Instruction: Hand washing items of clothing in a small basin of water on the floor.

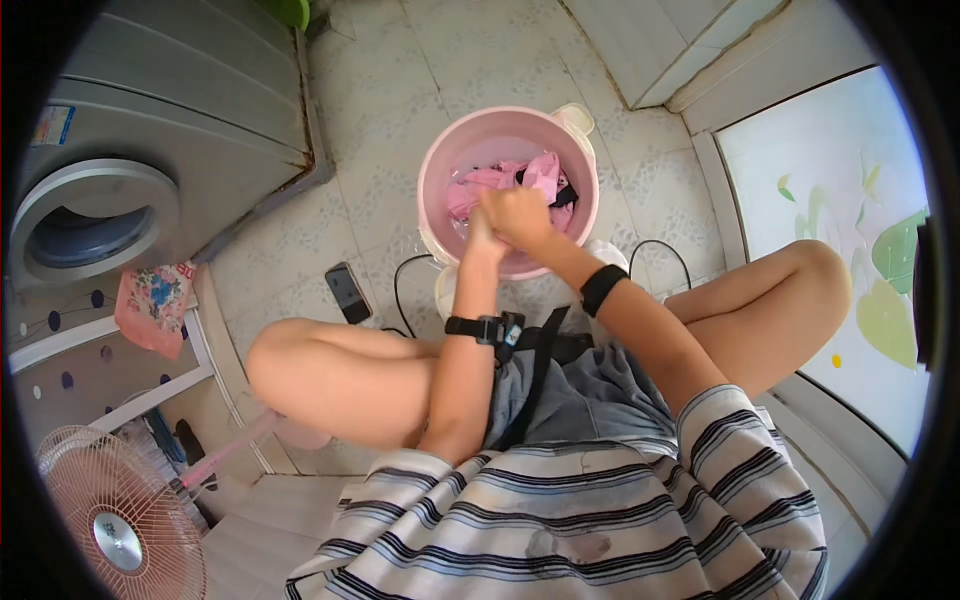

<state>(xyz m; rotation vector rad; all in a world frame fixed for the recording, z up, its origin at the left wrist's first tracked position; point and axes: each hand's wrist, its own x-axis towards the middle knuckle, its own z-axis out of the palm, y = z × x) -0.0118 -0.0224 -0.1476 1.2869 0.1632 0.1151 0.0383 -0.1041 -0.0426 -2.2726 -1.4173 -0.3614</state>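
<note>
A pink tub (pixel 433 160) with pale handles stands on the floor in front of me, between my bent knees. In it lies a wet-looking bundle of pink cloth (pixel 541 176) with black parts, in some water. Over the tub's near side, my right hand (pixel 520 215) is closed in a fist at the edge of the pink cloth. My left hand (pixel 485 240) presses against it from the left, its fingers closed and partly hidden. The two hands touch each other and seem to grip the cloth between them, though the held part is mostly covered.
A dark phone (pixel 348 292) lies on the tiles left of the tub, by a black cable (pixel 400 285). A grey washing machine (pixel 190 130) with a round door stands at left. A pink fan (pixel 118 530) is at lower left, a decorated door panel (pixel 820 170) at right.
</note>
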